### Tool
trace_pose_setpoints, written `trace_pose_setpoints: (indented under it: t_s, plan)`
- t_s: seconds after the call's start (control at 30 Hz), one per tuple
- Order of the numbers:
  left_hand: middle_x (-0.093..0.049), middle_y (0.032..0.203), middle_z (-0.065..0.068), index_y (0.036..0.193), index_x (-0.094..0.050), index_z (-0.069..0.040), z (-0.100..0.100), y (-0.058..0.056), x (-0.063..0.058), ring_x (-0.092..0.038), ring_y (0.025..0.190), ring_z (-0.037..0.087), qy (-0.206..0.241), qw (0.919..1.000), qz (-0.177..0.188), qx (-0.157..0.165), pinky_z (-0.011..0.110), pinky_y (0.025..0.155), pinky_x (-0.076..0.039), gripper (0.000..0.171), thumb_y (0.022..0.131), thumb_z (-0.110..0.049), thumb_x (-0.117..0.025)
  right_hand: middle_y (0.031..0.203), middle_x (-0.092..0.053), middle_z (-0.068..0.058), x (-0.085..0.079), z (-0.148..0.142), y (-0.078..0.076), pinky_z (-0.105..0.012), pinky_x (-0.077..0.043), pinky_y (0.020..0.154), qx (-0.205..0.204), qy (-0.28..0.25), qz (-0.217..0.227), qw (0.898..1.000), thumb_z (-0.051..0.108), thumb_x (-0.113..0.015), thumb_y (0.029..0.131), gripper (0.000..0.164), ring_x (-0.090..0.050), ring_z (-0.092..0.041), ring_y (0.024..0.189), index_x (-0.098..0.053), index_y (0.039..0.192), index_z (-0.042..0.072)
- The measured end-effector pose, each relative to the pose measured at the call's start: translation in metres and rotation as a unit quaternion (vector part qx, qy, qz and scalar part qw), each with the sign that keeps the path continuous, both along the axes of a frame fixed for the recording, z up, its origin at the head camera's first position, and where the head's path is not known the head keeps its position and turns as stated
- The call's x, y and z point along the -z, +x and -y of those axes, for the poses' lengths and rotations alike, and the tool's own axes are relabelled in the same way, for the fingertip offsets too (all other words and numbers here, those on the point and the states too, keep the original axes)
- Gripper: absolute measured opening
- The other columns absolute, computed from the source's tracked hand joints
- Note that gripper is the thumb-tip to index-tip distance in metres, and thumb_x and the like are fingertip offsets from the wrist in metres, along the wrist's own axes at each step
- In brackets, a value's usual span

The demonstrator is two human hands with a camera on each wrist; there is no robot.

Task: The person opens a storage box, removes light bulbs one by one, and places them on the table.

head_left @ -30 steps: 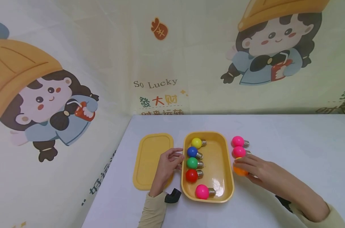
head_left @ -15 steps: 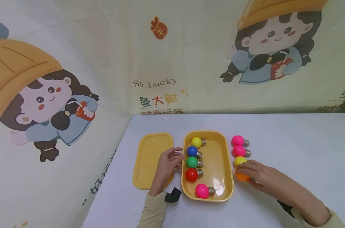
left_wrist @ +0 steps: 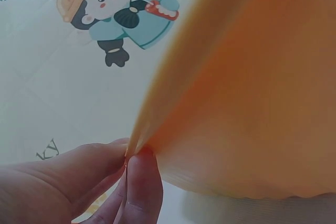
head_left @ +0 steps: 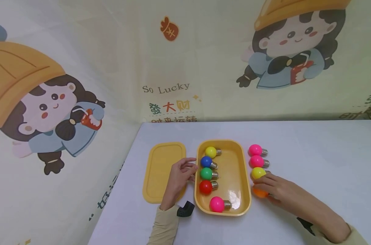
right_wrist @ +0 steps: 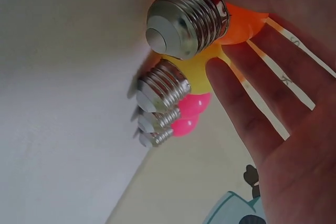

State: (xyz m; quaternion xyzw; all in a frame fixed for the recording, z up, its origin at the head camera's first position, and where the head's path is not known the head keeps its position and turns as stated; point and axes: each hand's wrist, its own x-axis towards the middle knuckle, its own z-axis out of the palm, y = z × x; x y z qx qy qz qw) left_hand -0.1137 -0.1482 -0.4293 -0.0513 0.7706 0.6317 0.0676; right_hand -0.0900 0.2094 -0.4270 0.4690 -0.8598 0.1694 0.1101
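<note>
Between the fingers and thumb of my right hand (head_left: 283,190) is an orange light bulb (head_left: 260,192), low at the table just right of the yellow box (head_left: 231,170). Its screw base (right_wrist: 186,22) faces the right wrist camera. Touching or nearly touching it is a yellow bulb (head_left: 258,173), with two pink bulbs (head_left: 255,150) lined up beyond. My left hand (head_left: 180,177) is at the box's left side; the left wrist view shows thumb and finger pinching the rim (left_wrist: 157,114). Inside lie yellow, blue, green and red bulbs (head_left: 206,187) in a column, and a pink bulb (head_left: 217,204) nearer me.
A flat yellow lid (head_left: 161,166) lies left of the box, partly under the left forearm and hand. The white table (head_left: 320,153) meets a cloth backdrop (head_left: 219,68) printed with cartoon figures. Black wrist mounts (head_left: 186,209) show near both sleeves.
My right hand has brought the orange bulb a little toward me and right, uncovering the yellow bulb beyond it. In the last half second it barely moves. My left hand stays at the box.
</note>
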Motion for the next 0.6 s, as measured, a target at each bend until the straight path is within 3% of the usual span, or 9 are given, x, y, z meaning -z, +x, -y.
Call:
trace_pose_setpoints:
  t_s: [0.3, 0.6]
  plan:
    - [-0.068, 0.106, 0.020, 0.126, -0.063, -0.001, -0.007, 0.010, -0.029, -0.068, 0.078, 0.018, -0.004, 1.0000, -0.002, 0.004, 0.039, 0.075, -0.062, 0.033, 0.094, -0.009, -0.067, 0.114, -0.067, 0.001, 0.004, 0.000, -0.002, -0.040, -0.060, 0.079, 0.007, 0.010, 0.000, 1.000, 0.008, -0.094, 0.056, 0.060, -0.060, -0.022, 0.105, -0.072, 0.112, 0.014]
    - [-0.068, 0.106, 0.020, 0.126, -0.063, -0.001, -0.008, 0.012, -0.028, -0.068, 0.078, 0.017, -0.001, 1.0000, -0.003, 0.001, 0.038, 0.074, -0.062, 0.033, 0.094, -0.008, -0.068, 0.115, -0.067, 0.001, 0.006, -0.001, -0.003, -0.039, -0.059, 0.080, 0.009, 0.005, -0.026, 1.000, 0.007, -0.095, 0.054, 0.062, -0.061, -0.022, 0.106, -0.071, 0.111, 0.015]
